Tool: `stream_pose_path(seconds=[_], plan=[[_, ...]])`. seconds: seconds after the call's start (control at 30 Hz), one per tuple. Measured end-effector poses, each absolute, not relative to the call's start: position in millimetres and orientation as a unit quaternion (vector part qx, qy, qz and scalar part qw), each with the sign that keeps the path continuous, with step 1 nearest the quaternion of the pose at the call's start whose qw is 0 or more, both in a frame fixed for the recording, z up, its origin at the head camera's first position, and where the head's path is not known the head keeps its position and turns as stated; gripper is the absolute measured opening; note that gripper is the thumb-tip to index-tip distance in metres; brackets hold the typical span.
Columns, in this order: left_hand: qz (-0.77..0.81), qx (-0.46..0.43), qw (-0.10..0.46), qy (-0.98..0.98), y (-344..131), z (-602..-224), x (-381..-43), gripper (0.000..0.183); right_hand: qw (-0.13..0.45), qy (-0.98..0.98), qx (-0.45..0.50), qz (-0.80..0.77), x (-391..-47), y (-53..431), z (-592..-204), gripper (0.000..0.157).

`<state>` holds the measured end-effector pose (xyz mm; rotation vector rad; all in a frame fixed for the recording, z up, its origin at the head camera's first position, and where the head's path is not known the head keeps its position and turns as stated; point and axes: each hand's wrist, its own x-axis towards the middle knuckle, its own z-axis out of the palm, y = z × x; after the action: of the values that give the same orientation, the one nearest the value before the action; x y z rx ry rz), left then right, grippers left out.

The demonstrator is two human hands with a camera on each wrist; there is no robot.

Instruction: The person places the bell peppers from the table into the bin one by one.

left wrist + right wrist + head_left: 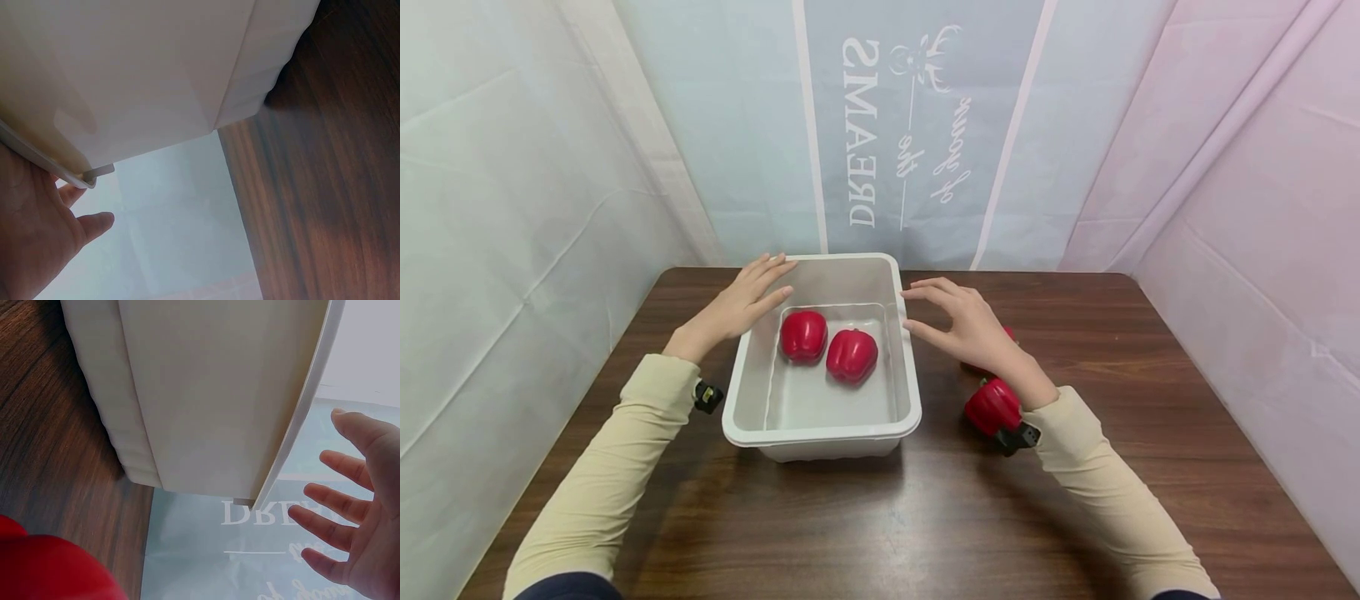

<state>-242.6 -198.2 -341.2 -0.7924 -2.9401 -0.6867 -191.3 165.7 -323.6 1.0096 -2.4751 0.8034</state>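
A light grey plastic bin (822, 434) stands on the table with two red bell peppers (803, 337) (852, 357) on its floor. At its far left rim is my left hand (741, 298), fingers extended over the edge and holding nothing; whether it touches the rim I cannot tell. My right hand (958, 321) hovers by the right rim, and the right wrist view shows its fingers (331, 526) spread and apart from the bin. Beneath my right wrist lies another red bell pepper (992, 407). One more is mostly hidden behind that hand.
The dark wooden table (820, 533) ends at a pale blue cloth backdrop (760, 167) with mirrored lettering. White cloth walls (512, 208) rise at left and right. A small black camera (707, 397) sits at each wrist.
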Motion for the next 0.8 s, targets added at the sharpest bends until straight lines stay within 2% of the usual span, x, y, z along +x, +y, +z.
stream_pose_path(seconds=[0.8], plan=[[-0.215,-0.263,0.028,-0.94,-197.0,-342.1,-240.1,0.058,0.168,-0.881,0.348,0.274,-188.2,171.7,-330.7,0.042]])
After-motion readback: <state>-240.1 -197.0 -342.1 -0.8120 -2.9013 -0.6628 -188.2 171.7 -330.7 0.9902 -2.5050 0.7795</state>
